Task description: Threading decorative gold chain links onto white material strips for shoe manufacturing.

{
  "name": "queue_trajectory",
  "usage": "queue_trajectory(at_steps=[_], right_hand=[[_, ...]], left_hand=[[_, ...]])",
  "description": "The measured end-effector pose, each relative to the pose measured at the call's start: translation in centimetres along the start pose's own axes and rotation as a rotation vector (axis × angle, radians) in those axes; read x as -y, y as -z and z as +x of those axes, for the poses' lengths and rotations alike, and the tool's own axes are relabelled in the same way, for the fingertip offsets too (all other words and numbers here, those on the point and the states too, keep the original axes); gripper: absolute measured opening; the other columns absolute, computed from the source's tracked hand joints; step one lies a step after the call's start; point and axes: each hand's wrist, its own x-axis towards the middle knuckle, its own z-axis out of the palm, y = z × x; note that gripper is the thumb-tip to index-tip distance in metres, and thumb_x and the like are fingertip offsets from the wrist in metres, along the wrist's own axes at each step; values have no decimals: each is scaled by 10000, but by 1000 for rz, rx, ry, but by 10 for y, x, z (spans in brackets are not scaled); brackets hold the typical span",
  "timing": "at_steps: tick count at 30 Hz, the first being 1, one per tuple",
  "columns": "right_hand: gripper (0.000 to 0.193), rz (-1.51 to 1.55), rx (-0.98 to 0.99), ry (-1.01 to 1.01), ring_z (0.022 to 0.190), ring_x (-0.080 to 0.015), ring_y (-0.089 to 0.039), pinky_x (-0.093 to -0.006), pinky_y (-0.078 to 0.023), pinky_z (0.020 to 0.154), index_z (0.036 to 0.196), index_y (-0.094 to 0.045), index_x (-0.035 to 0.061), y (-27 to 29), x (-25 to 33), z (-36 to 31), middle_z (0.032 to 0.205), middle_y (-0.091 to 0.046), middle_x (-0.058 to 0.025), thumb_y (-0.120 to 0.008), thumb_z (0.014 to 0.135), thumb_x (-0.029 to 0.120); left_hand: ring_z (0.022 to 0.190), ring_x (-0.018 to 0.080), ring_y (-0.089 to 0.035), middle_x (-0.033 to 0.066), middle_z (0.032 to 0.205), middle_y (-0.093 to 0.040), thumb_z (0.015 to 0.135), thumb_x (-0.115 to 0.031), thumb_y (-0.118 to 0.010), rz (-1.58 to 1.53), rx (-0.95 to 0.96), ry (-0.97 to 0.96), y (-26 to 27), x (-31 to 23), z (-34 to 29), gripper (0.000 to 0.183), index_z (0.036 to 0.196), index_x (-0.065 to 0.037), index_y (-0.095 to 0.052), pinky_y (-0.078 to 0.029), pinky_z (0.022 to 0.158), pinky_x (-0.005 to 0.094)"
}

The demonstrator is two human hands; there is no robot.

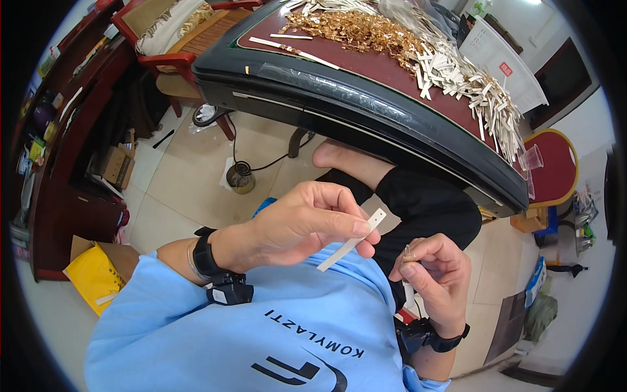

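Note:
A flat white strip (339,255) with small holes at its upper end is pinched between the thumb and fingers of my left hand (313,219). To the right of it, apart from the strip, my right hand (437,277) grips a small gold-coloured metal clip (409,255) at its fingertips. The clip's exact shape is partly covered by the fingers. Both hands are over my lap, in front of my light blue shirt. On the table beyond lie a heap of small gold-coloured metal pieces (356,31) and a long pile of white strips (477,91).
The dark-edged table (366,108) with a red top stands across the far side. Behind it is a white plastic crate (499,62). A wooden chair (163,62) is at far left, a red stool (552,166) at right. An incense coil (241,171) sits on the tiled floor.

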Motion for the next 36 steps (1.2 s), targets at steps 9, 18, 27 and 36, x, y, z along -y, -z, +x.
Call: queue_trajectory(at_steps=[9, 18, 27, 36], right_hand=[[110, -235, -40, 194, 702, -139, -595, -249, -458, 669, 874, -674, -26, -7, 4, 11, 808, -678, -82, -729, 777, -21], [222, -690, -51, 533, 629, -188, -542, -290, -401, 555, 874, -710, 42, -15, 11, 18, 740, -632, -67, -769, 673, -32], [249, -868, -90, 614, 605, -194, -512, -292, -379, 527, 897, -706, 49, -19, 11, 20, 706, -601, -51, -789, 670, -12], [267, -1017, -156, 656, 574, -192, -493, -295, -363, 503, 906, -704, 40, -27, 13, 16, 674, -567, -45, -790, 661, -23]], left_hand=[[839, 230, -684, 154, 917, -689, 857, -49, -713, -247, 60, 173, 4, 6, 4, 79, 870, -31, -638, -516, 916, 381], [838, 203, -662, 158, 922, -670, 863, -4, -676, -47, 41, 79, 0, 4, 1, 70, 857, 7, -607, -531, 774, 302], [778, 124, -627, 103, 928, -661, 857, -27, -713, 314, -57, -56, -10, -2, -4, 124, 951, 40, -669, -510, 689, 245], [774, 125, -626, 99, 897, -642, 827, 33, -693, 911, -76, -495, -11, 3, -4, 94, 919, 34, -672, -509, 686, 233]])
